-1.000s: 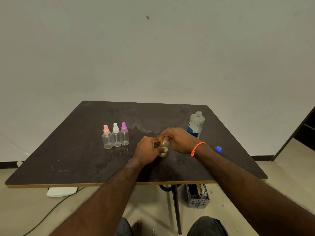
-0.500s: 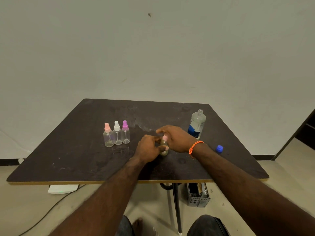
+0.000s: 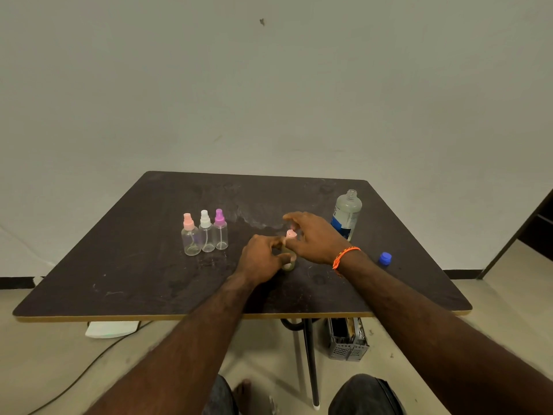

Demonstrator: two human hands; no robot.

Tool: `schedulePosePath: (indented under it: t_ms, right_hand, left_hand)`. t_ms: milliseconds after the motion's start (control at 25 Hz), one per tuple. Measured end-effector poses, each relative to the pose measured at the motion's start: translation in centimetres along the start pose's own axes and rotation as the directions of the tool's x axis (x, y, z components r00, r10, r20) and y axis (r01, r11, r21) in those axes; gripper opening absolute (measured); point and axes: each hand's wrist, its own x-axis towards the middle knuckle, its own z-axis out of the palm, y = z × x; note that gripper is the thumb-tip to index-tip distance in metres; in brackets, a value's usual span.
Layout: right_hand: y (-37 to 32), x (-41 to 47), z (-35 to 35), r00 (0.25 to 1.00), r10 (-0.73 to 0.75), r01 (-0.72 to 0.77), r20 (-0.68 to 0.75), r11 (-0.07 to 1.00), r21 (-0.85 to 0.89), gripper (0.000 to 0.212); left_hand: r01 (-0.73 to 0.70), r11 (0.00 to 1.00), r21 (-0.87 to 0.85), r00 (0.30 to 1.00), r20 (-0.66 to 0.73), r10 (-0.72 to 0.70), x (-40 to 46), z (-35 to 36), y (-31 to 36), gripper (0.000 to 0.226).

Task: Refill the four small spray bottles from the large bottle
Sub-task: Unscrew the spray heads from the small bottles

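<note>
upright, spray bottle (image 3: 288,259) within left hand (image 3: 263,260)

Right hand (image 3: 314,238) fingers lifted and spread since a second ago, exposing pink spray cap (image 3: 291,234) of small clear plastic bottle (image 3: 288,259); left hand (image 3: 263,259) grip unchanged.

- Dark brown square table top (image 3: 143,265): matt, scuffed, smeared laminate.
- Three small clear spray bottles (image 3: 206,235): glossy see-through plastic.
- Large clear bottle (image 3: 347,212): glossy plastic.
- Small blue cap (image 3: 385,258): smooth plastic.
</note>
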Motion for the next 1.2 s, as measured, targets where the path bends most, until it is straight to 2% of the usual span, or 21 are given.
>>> schedulePosePath:
  t_ms: [80, 160, 200, 320, 400, 520, 600, 680, 760, 880, 960, 1040, 1200]
  right_hand:
    - [0.2, 0.3, 0.4, 0.999, 0.047, -0.049, -0.023, 0.997, -0.056, 0.033]
    - [0.4, 0.5, 0.9, 1.000, 0.009, -0.010, -0.004, 0.998, -0.066, 0.014]
    - [0.5, 0.5, 1.0, 1.000, -0.023, 0.024, 0.021, 0.998, -0.051, 0.012]
    - [0.6, 0.2, 0.9, 0.995, -0.067, 0.068, 0.075, 0.998, -0.007, 0.034]
    - [0.3, 0.0, 0.8, 0.999, -0.036, 0.035, 0.039, 0.999, 0.019, 0.048]
    - [0.5, 0.2, 1.0, 0.999, 0.024, -0.025, -0.041, 0.999, -0.026, 0.036]
    - [0.6, 0.2, 0.9, 0.999, -0.004, 0.002, -0.042, 0.999, -0.043, 0.026]
    - [0.6, -0.1, 0.7, 0.999, -0.052, 0.051, -0.006, 0.997, -0.056, 0.030]
    - [0.7, -0.7, 0.3, 0.997, -0.073, 0.074, -0.035, 0.997, 0.016, 0.036]
    - [1.8, -1.5, -0.1, 0.967, -0.006, 0.066, -0.256, 0.972, 0.228, 0.030]
    - [3.4, -1.9, -0.2, 0.930, 0.088, 0.015, -0.358, 0.961, 0.276, 0.025]
    - [5.4, -2.4, 0.0, 0.894, 0.195, -0.109, -0.403, 0.968, 0.227, 0.019]
    - [9.3, -3.6, 1.0, 0.873, 0.392, -0.381, -0.289, 0.920, 0.097, 0.021]
  left_hand:
    - [0.004, 1.000, -0.002, 1.000, 0.001, -0.004, -0.1, 0.0, 0.2, 0.032]
    - [-0.001, 1.000, 0.000, 1.000, 0.003, 0.001, -0.1, -0.1, 0.2, 0.037]
    - [-0.002, 1.000, 0.001, 1.000, 0.007, 0.002, -0.1, -0.1, 0.3, 0.038]
    - [0.007, 1.000, 0.000, 1.000, 0.009, -0.007, -0.2, -0.1, 0.3, 0.037]
    - [0.003, 1.000, -0.004, 1.000, 0.014, -0.003, -0.2, -0.1, 0.3, 0.033]
    - [0.010, 1.000, 0.007, 1.000, 0.012, -0.011, -0.3, -0.1, 0.3, 0.036]
    - [0.010, 1.000, 0.028, 1.000, 0.004, -0.010, -0.3, -0.1, 0.5, 0.040]
    - [0.001, 1.000, 0.030, 1.000, -0.005, 0.000, -0.3, -0.1, 0.5, 0.039]
    - [0.006, 1.000, 0.019, 1.000, -0.004, -0.006, -0.3, -0.1, 0.4, 0.038]
    - [0.019, 0.999, 0.030, 1.000, -0.017, -0.018, -0.5, -0.1, 0.5, 0.042]
    - [0.022, 0.999, 0.030, 1.000, -0.020, -0.022, -0.6, -0.2, 0.8, 0.047]
    - [0.015, 0.999, 0.034, 1.000, -0.025, -0.014, -0.7, -0.2, 0.9, 0.051]
    - [-0.002, 0.999, 0.037, 0.999, -0.036, 0.003, -0.8, -0.1, 0.8, 0.053]
